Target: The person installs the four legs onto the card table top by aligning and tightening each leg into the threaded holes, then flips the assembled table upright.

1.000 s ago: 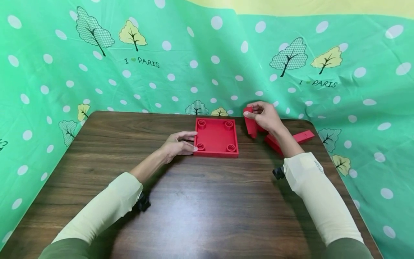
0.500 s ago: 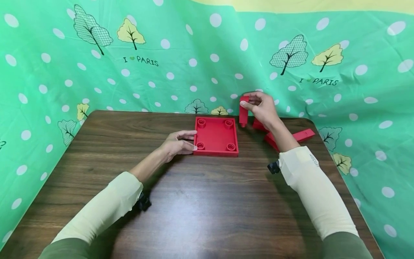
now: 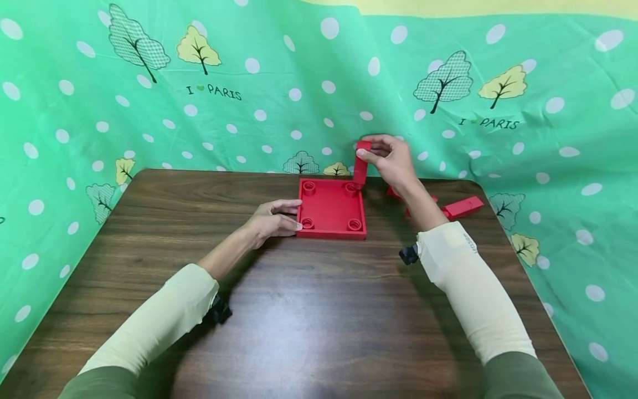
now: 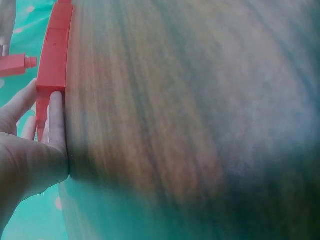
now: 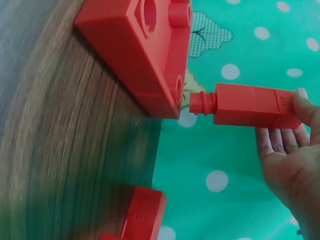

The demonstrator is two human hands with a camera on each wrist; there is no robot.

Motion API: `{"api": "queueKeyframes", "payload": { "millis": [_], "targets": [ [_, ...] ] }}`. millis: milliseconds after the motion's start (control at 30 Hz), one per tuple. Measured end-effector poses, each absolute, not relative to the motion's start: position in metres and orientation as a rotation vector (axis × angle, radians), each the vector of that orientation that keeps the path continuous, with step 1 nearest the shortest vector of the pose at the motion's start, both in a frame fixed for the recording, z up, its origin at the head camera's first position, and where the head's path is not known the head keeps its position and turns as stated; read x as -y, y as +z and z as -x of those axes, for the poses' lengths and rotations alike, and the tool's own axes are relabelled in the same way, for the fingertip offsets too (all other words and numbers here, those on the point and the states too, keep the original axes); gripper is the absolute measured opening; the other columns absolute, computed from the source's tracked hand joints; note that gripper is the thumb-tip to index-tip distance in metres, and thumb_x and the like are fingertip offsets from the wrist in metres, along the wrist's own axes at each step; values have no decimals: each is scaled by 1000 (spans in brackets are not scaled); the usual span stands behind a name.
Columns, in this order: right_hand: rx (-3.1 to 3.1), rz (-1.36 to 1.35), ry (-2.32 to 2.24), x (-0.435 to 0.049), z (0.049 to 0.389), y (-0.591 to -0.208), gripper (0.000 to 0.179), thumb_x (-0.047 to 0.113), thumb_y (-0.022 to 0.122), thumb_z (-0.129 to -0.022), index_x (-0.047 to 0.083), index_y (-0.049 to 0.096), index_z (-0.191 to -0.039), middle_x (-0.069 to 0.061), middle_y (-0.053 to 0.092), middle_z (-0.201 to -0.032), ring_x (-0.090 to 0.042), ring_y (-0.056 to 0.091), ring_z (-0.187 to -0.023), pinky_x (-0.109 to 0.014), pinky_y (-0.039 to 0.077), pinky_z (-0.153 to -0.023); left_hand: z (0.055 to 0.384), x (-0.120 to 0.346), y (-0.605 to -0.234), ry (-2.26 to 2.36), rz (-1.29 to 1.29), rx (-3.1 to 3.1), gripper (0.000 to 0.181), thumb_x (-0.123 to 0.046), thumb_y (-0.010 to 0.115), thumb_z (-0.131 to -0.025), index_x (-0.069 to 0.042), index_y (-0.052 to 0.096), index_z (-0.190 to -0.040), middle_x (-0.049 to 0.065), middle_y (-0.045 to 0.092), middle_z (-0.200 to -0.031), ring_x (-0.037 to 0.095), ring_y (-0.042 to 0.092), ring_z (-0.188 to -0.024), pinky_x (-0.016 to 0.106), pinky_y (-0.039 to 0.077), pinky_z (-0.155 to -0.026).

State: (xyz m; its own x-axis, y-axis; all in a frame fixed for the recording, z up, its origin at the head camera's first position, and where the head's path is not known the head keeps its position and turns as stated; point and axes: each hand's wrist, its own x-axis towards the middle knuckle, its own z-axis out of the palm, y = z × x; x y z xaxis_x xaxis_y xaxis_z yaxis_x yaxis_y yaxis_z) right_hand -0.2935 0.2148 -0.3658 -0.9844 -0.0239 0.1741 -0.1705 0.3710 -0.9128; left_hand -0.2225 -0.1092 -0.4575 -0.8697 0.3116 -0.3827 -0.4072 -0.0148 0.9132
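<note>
Red leg (image 3: 361, 164) — one held; tray (image 3: 331, 207) — four sockets (image 3: 354, 224).

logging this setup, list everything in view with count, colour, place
Square panel: one, red, head view's centre
Round sockets: four, red, panel's corners
Table: one, dark brown, under panel
Held block: one, red, near panel's far right corner
Loose blocks: at least two, red, table's far right, partly hidden
Cloth: one, green with white dots, behind table
Sleeves: two, cream and green, lower left and right
Wrist cameras: two, black, beside sleeves
Left hand: one, touching panel's left edge
Right hand: one, gripping held block
</note>
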Motion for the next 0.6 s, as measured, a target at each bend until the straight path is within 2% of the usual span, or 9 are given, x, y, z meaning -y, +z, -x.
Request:
{"api": "queueKeyframes", "payload": {
  "millis": [300,600],
  "targets": [
    [2362,-262,1851,-189,295,-371,37,15,88,-101,3,79,-135,11,76,-108,-11,71,-107,-16,63,-90,222,111,-455,1934,106,-1786,79,18,76,-94,-13,60,-164,17,60,-159,11,80,-97,30,72,-90],
    [2369,-258,1907,-173,293,-371,38,15,88,-100,4,79,-136,3,77,-114,-13,74,-107,-20,67,-90,222,110,-456,1929,89,-1790,79,19,75,-94,-13,60,-164,17,60,-159,12,79,-98,30,71,-90]
  ]
}}
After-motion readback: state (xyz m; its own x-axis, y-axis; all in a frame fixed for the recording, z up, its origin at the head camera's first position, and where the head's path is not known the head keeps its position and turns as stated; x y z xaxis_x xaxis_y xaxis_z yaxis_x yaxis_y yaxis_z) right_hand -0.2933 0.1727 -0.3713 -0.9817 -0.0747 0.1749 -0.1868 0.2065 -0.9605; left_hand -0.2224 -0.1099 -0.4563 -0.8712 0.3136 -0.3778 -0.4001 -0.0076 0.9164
